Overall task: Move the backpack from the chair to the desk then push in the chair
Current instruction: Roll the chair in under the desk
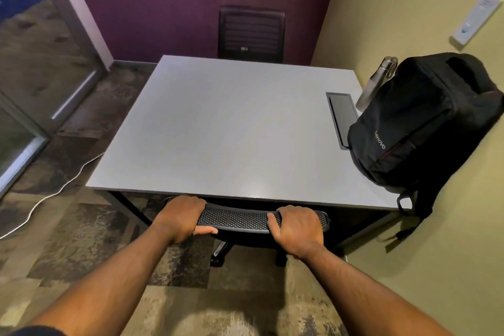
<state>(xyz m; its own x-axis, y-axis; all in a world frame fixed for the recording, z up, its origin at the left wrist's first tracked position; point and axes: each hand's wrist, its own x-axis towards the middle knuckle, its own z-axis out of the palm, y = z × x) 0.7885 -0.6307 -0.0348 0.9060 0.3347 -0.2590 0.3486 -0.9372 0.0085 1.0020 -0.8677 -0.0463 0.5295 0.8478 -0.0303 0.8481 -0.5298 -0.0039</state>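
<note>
A black backpack (425, 120) stands upright on the right side of the grey desk (218, 131), leaning against the wall, with a steel bottle (375, 84) in its side pocket. The black mesh-backed chair (237, 218) sits at the desk's near edge, its seat hidden under the desktop. My left hand (182, 215) grips the left end of the chair's top rail. My right hand (296, 226) grips the right part of the same rail.
A second black chair (251, 33) stands at the far side against the purple wall. A cable hatch (341, 117) is set into the desktop near the backpack. A white cable (54, 191) runs across the carpet on the left. Glass partition at far left.
</note>
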